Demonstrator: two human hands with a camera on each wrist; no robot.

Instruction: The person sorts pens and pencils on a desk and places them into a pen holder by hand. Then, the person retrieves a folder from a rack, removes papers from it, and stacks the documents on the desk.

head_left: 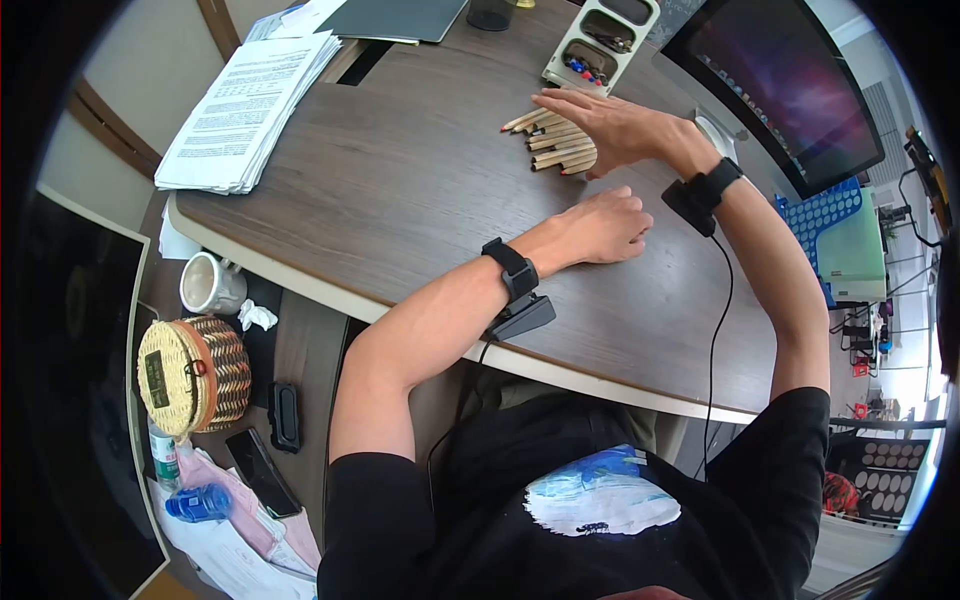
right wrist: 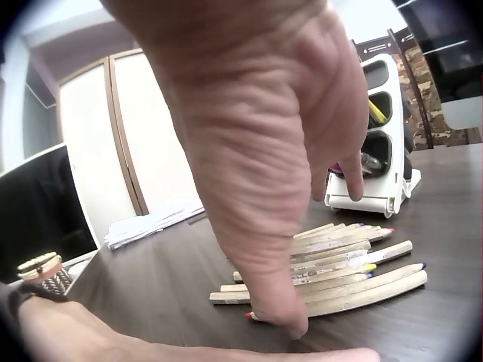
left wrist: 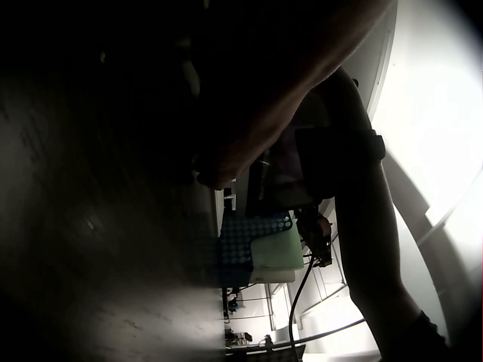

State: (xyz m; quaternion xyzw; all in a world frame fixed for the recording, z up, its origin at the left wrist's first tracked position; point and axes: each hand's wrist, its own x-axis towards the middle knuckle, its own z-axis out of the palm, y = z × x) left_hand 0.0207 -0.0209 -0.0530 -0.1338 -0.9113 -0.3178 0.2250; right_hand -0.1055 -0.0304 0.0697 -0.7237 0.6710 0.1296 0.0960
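Note:
Several wooden pencils with coloured tips lie side by side in a loose bunch [head_left: 562, 152] on the desk. Over them reaches my right hand [head_left: 625, 132], its fingers straight and spread. In the right wrist view this hand [right wrist: 256, 151] has its thumb pointing down beside the near ends of the pencils [right wrist: 362, 299]; whether it touches them I cannot tell. My left hand [head_left: 603, 227] rests on the desk just on the near side, its fingers curled and nothing visible in them. The left wrist view is dark, with a hand [left wrist: 234, 151] in shadow.
A white pen organizer [head_left: 600, 45] stands behind the pencils, with a monitor [head_left: 780, 85] to its right. Stacked papers [head_left: 240, 115] lie at the left of the desk [head_left: 380, 180]. Lower left are a mug [head_left: 212, 285], a woven basket [head_left: 195, 375] and a phone [head_left: 262, 472].

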